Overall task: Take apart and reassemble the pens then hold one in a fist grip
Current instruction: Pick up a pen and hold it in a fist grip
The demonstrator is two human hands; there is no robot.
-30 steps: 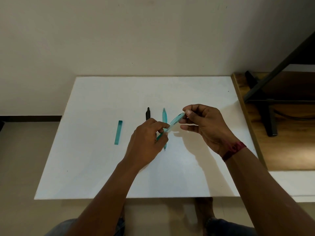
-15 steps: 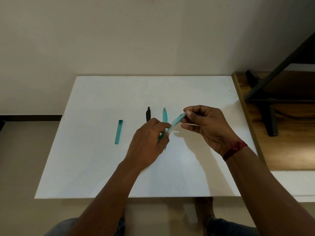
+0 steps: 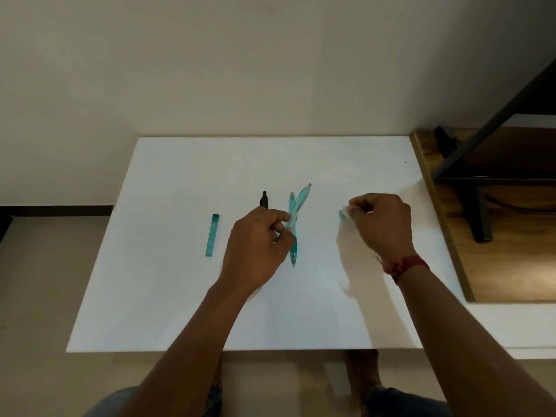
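Note:
My left hand (image 3: 258, 251) grips a teal translucent pen (image 3: 299, 206) by its lower end, the pen slanting up and to the right above the white board (image 3: 180, 296). A second teal pen (image 3: 293, 239) lies on the board beneath it, tip toward me. My right hand (image 3: 382, 224) is off to the right, fingers pinched on a small teal pen piece (image 3: 342, 214) close to the board. A black pen (image 3: 264, 199) lies behind my left hand, mostly hidden. A teal cap (image 3: 212, 234) rests at the left.
The white board lies on a low surface against a pale wall. To the right stands a wooden shelf (image 3: 439, 236) with a black metal frame (image 3: 481, 212). A red band circles my right wrist (image 3: 404, 266). My knees show below the board's front edge.
My right hand has pulled a small teal piece off the held pen's upper end and moved right and down with it. My left hand keeps hold of the pen body.

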